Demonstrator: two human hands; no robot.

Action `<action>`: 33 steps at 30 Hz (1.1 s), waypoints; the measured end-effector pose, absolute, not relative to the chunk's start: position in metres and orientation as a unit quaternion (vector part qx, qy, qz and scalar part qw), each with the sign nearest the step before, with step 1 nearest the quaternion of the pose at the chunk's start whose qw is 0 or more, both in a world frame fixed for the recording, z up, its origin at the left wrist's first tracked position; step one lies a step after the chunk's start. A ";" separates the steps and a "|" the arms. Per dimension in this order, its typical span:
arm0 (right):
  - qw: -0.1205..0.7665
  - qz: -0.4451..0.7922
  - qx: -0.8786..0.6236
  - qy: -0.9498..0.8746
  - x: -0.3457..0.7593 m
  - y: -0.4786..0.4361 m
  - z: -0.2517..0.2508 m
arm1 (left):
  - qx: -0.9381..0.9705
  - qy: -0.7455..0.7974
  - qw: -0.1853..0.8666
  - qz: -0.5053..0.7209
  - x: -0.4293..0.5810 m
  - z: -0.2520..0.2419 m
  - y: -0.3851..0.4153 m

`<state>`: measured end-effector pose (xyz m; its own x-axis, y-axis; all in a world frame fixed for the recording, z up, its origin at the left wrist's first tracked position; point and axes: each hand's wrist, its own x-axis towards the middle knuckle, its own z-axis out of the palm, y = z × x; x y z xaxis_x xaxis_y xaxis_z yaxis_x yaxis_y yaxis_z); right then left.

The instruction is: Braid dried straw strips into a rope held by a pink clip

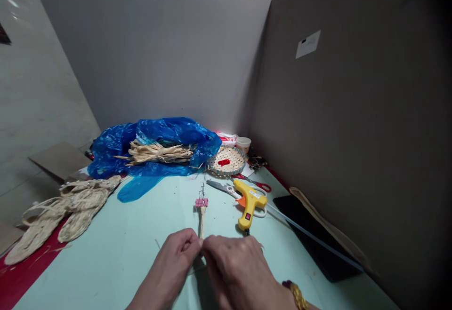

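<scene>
A narrow braided straw strip [202,223] runs toward me from a pink binder clip [201,202], which grips its far end on the table. A metal hook stands at the clip's far side. My left hand [180,250] pinches the near end of the strip between thumb and fingers. Right against it, my right hand [231,263] is closed on the same end, its fingertips meeting those of the left. The strands inside the fingers are mostly hidden. A gold bracelet [298,297] circles my right wrist.
A yellow glue gun [251,202] lies on scissors [221,186] at right. Behind are a woven basket [214,166], a paper cup [243,143] and a blue plastic bag [183,126] with a straw bundle [158,153]. Woven sandals [83,206] lie left; grey panels rise behind and right.
</scene>
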<state>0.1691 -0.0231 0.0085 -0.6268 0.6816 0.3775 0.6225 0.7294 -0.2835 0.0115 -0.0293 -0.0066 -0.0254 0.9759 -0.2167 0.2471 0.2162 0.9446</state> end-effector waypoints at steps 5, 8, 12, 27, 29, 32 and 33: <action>0.270 -0.062 -0.238 -0.931 0.158 -0.027 -0.018 | 0.422 0.549 0.607 0.389 0.014 -0.010 -0.030; 0.292 -0.114 -0.215 -0.925 0.155 -0.026 -0.022 | 0.401 0.519 0.636 0.406 0.011 -0.010 -0.030; 0.310 -0.008 -0.239 -0.920 0.162 -0.022 -0.001 | 0.403 0.527 0.629 0.405 0.008 -0.009 -0.031; 0.268 0.529 -0.421 -0.686 0.163 -0.002 0.013 | 0.529 0.564 0.488 0.405 0.005 -0.002 -0.030; 0.282 0.519 -0.426 -0.686 0.163 0.000 0.010 | 0.566 0.575 0.452 0.381 0.006 0.001 -0.032; 0.299 0.509 -0.440 -0.677 0.162 0.002 0.004 | 0.617 0.598 0.386 0.335 0.005 0.008 -0.036; 0.303 0.505 -0.445 -0.674 0.161 0.002 0.003 | 0.630 0.610 0.361 0.319 0.005 0.010 -0.038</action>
<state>0.1608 0.0018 0.0026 -0.4198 0.9067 -0.0403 0.2938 0.0937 -0.9513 0.0045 -0.0377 0.0102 0.0529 0.9978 -0.0388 0.5383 0.0042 0.8428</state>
